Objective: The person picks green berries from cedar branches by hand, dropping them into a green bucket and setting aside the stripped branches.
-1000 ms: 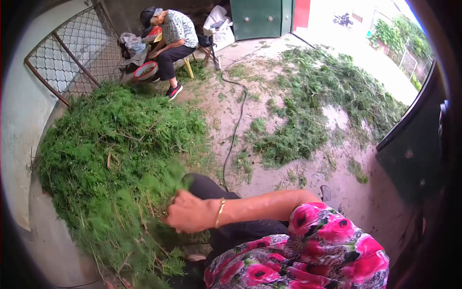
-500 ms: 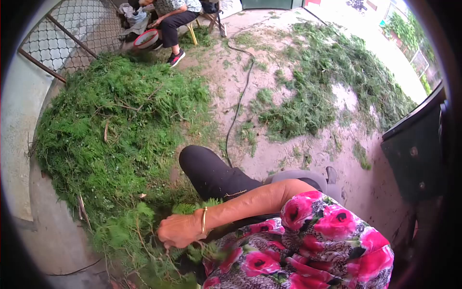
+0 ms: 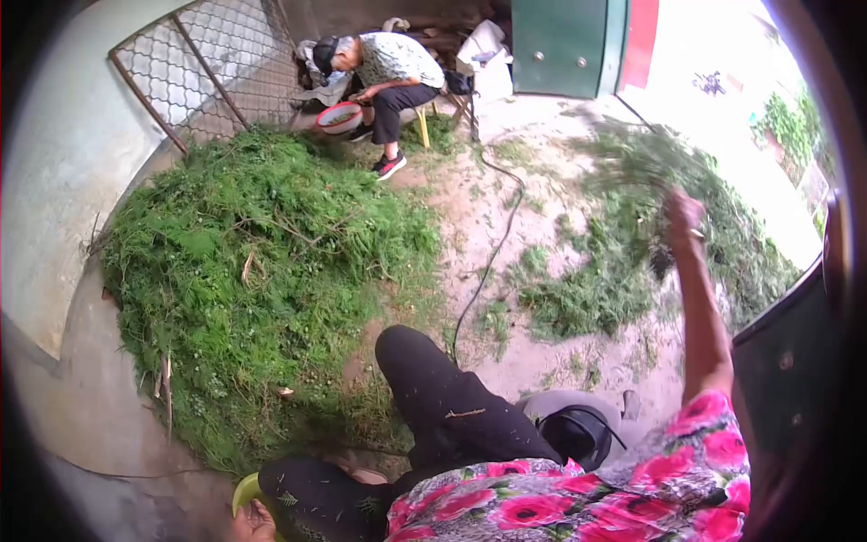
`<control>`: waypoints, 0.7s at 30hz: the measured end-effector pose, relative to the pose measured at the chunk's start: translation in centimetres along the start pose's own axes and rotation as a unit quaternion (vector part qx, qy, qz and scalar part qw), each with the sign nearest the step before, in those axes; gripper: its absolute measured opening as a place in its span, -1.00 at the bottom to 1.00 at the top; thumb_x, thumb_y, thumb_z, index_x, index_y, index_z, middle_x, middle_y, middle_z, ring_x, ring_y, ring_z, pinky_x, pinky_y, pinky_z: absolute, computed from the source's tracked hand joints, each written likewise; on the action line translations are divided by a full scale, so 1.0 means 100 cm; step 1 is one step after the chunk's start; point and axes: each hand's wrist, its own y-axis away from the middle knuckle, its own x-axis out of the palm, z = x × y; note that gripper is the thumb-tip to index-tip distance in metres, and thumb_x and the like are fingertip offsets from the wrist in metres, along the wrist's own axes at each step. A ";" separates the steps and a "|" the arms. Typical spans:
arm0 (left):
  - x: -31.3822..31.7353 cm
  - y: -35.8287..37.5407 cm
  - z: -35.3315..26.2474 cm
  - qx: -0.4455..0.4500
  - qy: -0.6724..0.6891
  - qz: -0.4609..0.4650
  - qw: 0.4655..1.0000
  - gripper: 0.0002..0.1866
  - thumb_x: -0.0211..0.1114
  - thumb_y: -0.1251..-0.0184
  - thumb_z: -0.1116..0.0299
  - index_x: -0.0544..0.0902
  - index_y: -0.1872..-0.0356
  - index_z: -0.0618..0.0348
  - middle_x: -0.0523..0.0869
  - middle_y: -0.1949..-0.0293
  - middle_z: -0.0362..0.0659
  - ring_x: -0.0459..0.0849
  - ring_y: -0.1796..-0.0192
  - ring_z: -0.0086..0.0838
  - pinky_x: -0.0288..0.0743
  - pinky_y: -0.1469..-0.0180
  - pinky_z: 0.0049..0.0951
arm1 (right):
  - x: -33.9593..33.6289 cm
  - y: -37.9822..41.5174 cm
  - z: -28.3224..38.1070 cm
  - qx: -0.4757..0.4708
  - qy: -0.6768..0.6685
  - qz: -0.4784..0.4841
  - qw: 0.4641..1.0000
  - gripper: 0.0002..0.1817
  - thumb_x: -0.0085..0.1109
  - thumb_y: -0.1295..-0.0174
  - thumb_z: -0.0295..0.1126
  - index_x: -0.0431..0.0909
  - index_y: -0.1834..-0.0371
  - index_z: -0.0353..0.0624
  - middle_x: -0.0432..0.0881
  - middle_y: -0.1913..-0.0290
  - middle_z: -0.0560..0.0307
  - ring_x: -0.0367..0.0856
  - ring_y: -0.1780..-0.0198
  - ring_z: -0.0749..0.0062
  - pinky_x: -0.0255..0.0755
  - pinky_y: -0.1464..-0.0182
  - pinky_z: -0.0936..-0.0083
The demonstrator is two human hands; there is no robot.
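Observation:
My right hand (image 3: 684,217), with a bracelet at the wrist, is stretched far out to the right. It is closed on a leafy evergreen branch (image 3: 623,163), which is smeared by motion above the right-hand greenery. Low at the left edge of my lap, my left hand (image 3: 255,524) has its fingers curled beside a yellow-green bowl-like rim (image 3: 245,490). Whatever those fingers hold is too small or hidden to make out. A big heap of green conifer sprigs (image 3: 262,262) lies in front of my knees.
More cut greenery (image 3: 578,298) is spread over the right of the floor. A dark cable (image 3: 492,262) runs between the two piles. Another person (image 3: 397,72) sits on a stool at the back, with a red-rimmed basin (image 3: 340,118). A metal grille (image 3: 203,72) leans on the left wall.
My right hand has swung from the near left, low by the heap, to the far right with a branch. The view has shifted, and my left hand and the yellow-green rim now show.

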 end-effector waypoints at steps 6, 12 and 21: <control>0.084 0.051 0.106 0.143 -0.151 -0.119 0.971 -0.61 -0.03 -0.49 0.10 0.54 0.11 0.28 0.66 0.28 -0.14 0.60 0.34 -0.36 0.50 0.33 -0.47 | 0.020 0.065 -0.148 0.021 0.142 0.012 0.990 -0.73 0.17 -0.03 -0.27 0.43 0.61 -0.25 0.47 0.60 0.04 0.43 0.55 0.28 0.27 0.48 0.25; 0.108 0.075 0.120 0.114 -0.233 0.010 0.966 -0.71 0.10 -0.43 0.19 0.50 0.16 0.26 0.65 0.30 -0.01 0.62 0.29 -0.28 0.53 0.26 -0.39 | 0.076 0.199 0.078 0.351 -0.266 0.323 0.838 -0.83 0.12 -0.18 -0.43 0.47 0.34 -0.38 0.65 0.48 -0.09 0.69 0.49 0.24 0.53 0.54 0.42; 0.063 0.088 0.110 0.143 -0.215 -0.017 0.966 -0.75 0.25 -0.34 0.22 0.59 0.18 0.21 0.69 0.27 -0.05 0.64 0.31 -0.32 0.58 0.30 -0.43 | 0.116 0.246 0.289 0.199 -0.325 0.512 0.770 -0.78 0.12 -0.25 -0.46 0.55 0.19 -0.47 0.67 0.39 -0.12 0.69 0.37 0.29 0.56 0.37 0.46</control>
